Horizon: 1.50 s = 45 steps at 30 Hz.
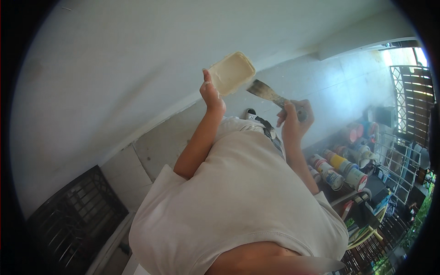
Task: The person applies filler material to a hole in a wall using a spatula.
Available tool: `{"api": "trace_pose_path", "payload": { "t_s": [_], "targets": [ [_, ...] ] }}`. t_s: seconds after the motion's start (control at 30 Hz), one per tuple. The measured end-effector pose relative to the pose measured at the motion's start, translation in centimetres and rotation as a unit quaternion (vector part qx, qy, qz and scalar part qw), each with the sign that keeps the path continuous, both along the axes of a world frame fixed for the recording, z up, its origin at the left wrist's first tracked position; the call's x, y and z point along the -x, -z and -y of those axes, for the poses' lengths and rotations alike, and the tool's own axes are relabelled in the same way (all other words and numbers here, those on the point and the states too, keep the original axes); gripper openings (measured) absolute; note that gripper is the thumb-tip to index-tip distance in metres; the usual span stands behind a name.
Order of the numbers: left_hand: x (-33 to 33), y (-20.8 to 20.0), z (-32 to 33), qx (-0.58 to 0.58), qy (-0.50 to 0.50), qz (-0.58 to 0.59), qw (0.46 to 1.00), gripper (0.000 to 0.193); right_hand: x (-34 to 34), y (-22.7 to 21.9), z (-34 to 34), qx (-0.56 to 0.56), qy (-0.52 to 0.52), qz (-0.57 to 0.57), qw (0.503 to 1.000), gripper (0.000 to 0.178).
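Observation:
My left hand (212, 94) grips a shallow rectangular cream-coloured container (234, 73) by its near left side, with the thumb or a finger up along the rim. Pale smooth paste appears to line the inside. In my right hand (297, 118) is a putty knife (268, 92), its handle wrapped by my fingers. The wide, stained blade points up and left toward the container, a small gap apart from its edge. Whitish smears show on the fingers of my left hand.
A plain pale wall (114, 68) rises at the left and ahead, meeting a tiled floor (339, 82). Several paint cans (341, 165) stand at the right beside a white wire rack (398, 160). A black slatted crate (78, 215) is at lower left; a wooden slatted gate (415, 96) at far right.

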State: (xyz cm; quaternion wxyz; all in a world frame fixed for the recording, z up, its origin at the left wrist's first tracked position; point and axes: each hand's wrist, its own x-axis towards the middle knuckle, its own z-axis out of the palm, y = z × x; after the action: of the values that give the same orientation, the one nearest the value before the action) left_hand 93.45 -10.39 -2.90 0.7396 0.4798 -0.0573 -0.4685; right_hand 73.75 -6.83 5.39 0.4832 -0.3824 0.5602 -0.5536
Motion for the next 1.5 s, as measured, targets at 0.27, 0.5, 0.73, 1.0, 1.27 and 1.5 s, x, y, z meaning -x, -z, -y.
{"api": "trace_pose_path", "payload": {
  "t_s": [0.27, 0.5, 0.73, 1.0, 1.27, 1.5],
  "targets": [
    [0.2, -1.8, -0.9, 0.029, 0.056, -0.021, 0.998, 0.061, 3.3, -2.7, 1.0, 0.166, -0.132, -0.053, 0.976, 0.029],
    [-0.9, -0.2, -0.8, -0.025, 0.067, 0.017, 0.997, 0.062, 3.9, -6.2, 2.6, 0.328, -0.423, -0.498, 0.683, 0.041],
    [-1.3, -0.8, -0.3, -0.035, 0.021, 0.023, 0.999, 0.057, 5.0, -9.0, 5.4, 0.371, -0.474, -0.493, 0.628, 0.045],
    [-0.6, -0.7, -1.8, -0.013, -0.021, -0.028, 0.999, 0.061, 5.4, -8.5, 10.7, 0.254, -0.288, -0.041, 0.923, 0.042],
    [-0.5, -2.2, -2.5, 0.001, -0.045, -0.016, 0.999, 0.065, -2.9, -14.1, 17.9, 0.359, -0.244, 0.31, 0.846, 0.05],
    [-2.1, -0.7, -3.1, -0.013, -0.05, -0.024, 0.998, 0.065, -10.3, -12.6, 21.0, 0.253, -0.291, 0.442, 0.81, 0.045]
  ]
}}
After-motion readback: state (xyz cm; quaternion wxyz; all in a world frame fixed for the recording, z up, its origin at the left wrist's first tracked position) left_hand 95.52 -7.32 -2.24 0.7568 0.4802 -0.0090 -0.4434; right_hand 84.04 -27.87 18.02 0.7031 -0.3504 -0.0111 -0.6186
